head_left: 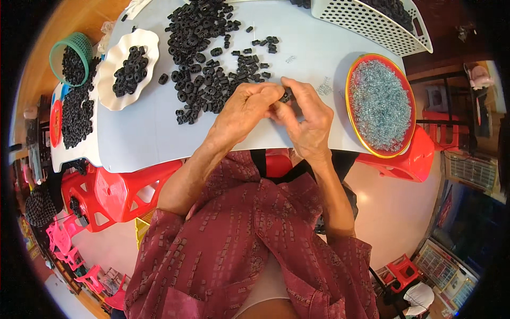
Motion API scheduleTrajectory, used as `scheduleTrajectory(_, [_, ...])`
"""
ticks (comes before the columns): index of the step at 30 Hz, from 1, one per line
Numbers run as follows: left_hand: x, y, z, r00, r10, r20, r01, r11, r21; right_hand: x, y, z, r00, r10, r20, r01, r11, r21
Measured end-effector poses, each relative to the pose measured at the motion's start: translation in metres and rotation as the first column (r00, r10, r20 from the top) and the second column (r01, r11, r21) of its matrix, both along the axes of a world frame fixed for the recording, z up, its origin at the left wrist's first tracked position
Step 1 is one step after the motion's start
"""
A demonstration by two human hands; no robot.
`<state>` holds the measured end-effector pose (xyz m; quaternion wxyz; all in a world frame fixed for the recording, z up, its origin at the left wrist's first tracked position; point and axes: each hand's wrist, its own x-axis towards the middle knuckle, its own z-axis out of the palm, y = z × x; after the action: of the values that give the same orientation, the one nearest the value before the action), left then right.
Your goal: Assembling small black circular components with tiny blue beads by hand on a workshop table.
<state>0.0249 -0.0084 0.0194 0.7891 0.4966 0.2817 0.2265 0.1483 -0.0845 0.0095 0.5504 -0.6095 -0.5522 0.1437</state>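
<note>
One red dish (56, 123) sits at the left of the frame, with one green basket (81, 44) tilted above it at upper left. Black pieces fill the basket's mouth and form a heap beside it, too dense to count. Next comes one white plate (106, 87) bearing a smaller heap. One lone black piece (163, 78) lies right of the plate; the big pile (194, 40) at upper centre, on the desk (133, 138), is beyond counting. At centre are two hands. The left hand (241, 109) has its fingers curled in, meeting the other's fingertips; whether it grips anything I cannot tell. One dark piece (287, 97) sits between them, pinched by thumb and forefinger of the right hand (311, 119). At upper right is one white basket (372, 32); below it, one red tray (351, 114) holds countless clear bits (381, 103).
</note>
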Motion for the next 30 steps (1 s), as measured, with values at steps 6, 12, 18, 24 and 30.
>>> scheduleTrajectory(6, [0.006,-0.001,0.006,0.998,0.024,-0.054,-0.013,0.981,0.194,0.005,-0.002,-0.001,0.992,0.002,0.129,-0.009,0.998,0.059])
scheduleTrajectory(12, [-0.004,-0.008,0.003,0.994,0.076,-0.080,-0.052,0.964,0.262,0.003,-0.001,0.008,0.990,0.014,0.142,-0.013,1.000,-0.013])
scheduleTrajectory(18, [-0.019,-0.017,-0.002,0.985,0.126,0.120,-0.135,0.988,0.074,0.058,0.042,0.071,0.906,-0.161,0.392,0.133,0.986,0.098])
scheduleTrajectory(24, [-0.026,-0.019,-0.006,0.983,0.168,0.073,-0.177,0.972,0.153,0.164,0.116,0.108,0.767,-0.322,0.556,0.292,0.946,0.145])
scheduleTrajectory(30, [-0.031,-0.021,-0.014,0.982,0.164,0.098,-0.183,0.953,0.240,0.089,0.124,0.076,0.754,-0.079,0.652,-0.056,0.982,0.183])
